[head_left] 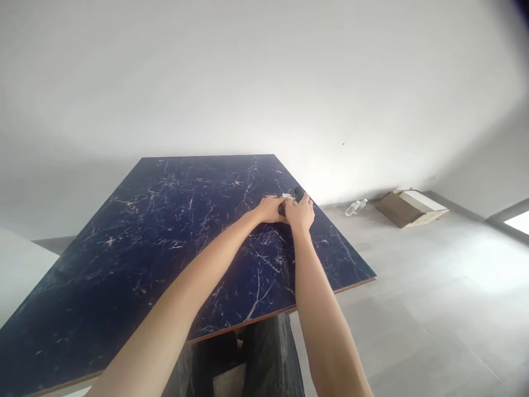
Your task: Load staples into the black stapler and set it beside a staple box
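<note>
Both my hands are together near the right side of a dark blue, white-veined marble-look tabletop (165, 242). My right hand (301, 214) is closed around a small black object (298, 193), whose dark top shows above the fingers; its kind is hard to make out. Pressed close beside it, my left hand (270, 210) is closed too, with its fingers against the same dark object. A small white and red patch (286, 196) shows between the hands. Much of what they hold is hidden by the fingers.
A plain pale wall (231, 82) rises behind the tabletop. On the grey tiled floor (417, 309) to the right lie a clear plastic bottle (353, 208) and an open cardboard box (392, 208). My legs (268, 358) are below the table's near edge.
</note>
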`<state>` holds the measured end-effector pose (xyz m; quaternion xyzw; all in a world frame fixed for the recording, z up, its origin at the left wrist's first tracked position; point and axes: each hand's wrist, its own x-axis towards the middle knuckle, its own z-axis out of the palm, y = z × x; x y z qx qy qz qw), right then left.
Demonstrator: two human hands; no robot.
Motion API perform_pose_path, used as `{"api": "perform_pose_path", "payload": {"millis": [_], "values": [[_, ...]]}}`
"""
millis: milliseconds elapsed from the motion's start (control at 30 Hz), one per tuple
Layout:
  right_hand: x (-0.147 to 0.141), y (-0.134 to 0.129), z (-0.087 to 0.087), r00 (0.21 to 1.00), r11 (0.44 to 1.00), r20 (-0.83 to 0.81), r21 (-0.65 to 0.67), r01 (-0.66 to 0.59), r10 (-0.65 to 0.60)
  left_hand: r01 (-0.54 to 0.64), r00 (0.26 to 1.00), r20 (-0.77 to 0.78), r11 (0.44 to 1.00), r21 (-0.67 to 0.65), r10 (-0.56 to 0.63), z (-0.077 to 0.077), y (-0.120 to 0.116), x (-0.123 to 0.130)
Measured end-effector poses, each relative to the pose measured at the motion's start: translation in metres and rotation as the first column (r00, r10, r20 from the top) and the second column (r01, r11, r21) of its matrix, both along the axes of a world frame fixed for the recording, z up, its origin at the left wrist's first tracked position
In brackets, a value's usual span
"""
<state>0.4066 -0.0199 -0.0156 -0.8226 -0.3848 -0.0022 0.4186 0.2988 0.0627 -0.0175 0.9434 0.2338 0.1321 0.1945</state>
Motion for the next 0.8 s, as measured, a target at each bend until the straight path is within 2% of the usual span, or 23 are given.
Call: {"api": "perform_pose_path", "payload": {"millis": [100,167,233,300,367,400,433,500,533,567,600,667,800], "values": [[0.001,-0.003,0.002,1.0,1.0,-0.017,0.025,0.005,-0.005,-0.005,1.0,-0.029,1.0,-0.018,0.004,0.005,-0.004,-0.016],[-0.008,-0.007,0.01,0.996,0.993,0.058,0.105,0.055,-0.061,-0.021,1.0,-0.019,0.999,-0.031,0.021,0.011,-0.006,-0.052],[-0.026,-0.012,0.019,0.979,0.972,0.187,0.232,0.038,-0.083,-0.066,0.998,0.025,0.998,-0.01,0.066,0.016,-0.009,-0.102],[-0.053,-0.014,0.026,0.948,0.949,0.319,0.294,-0.112,0.013,-0.173,0.983,0.074,0.982,0.08,0.167,0.018,-0.013,-0.157],[-0.087,-0.009,0.026,0.868,0.901,0.441,0.242,-0.359,0.228,-0.331,0.941,0.134,0.925,0.186,0.31,0.016,-0.016,-0.205],[-0.106,-0.004,0.023,0.788,0.848,0.495,0.171,-0.501,0.366,-0.408,0.912,0.143,0.885,0.223,0.384,0.013,-0.016,-0.223],[-0.123,0.002,0.019,0.679,0.771,0.532,0.073,-0.633,0.506,-0.473,0.881,0.127,0.846,0.248,0.455,0.011,-0.016,-0.236],[-0.152,0.017,0.011,0.427,0.578,0.525,-0.162,-0.799,0.737,-0.543,0.834,0.066,0.796,0.267,0.547,0.006,-0.014,-0.249],[-0.162,0.024,0.008,0.339,0.505,0.489,-0.26,-0.823,0.804,-0.55,0.826,0.031,0.792,0.266,0.563,0.004,-0.012,-0.251],[-0.168,0.03,0.005,0.292,0.463,0.45,-0.338,-0.819,0.844,-0.542,0.828,0.003,0.799,0.261,0.561,0.002,-0.01,-0.25],[-0.171,0.034,0.002,0.278,0.449,0.417,-0.397,-0.801,0.865,-0.525,0.837,-0.018,0.812,0.255,0.546,0.001,-0.008,-0.247],[-0.171,0.04,-0.001,0.298,0.465,0.387,-0.471,-0.75,0.873,-0.486,0.858,-0.048,0.839,0.245,0.511,-0.001,-0.005,-0.242],[-0.164,0.042,-0.005,0.297,0.475,0.393,-0.511,-0.717,0.87,-0.454,0.874,-0.074,0.86,0.231,0.481,-0.004,-0.002,-0.239]]}}
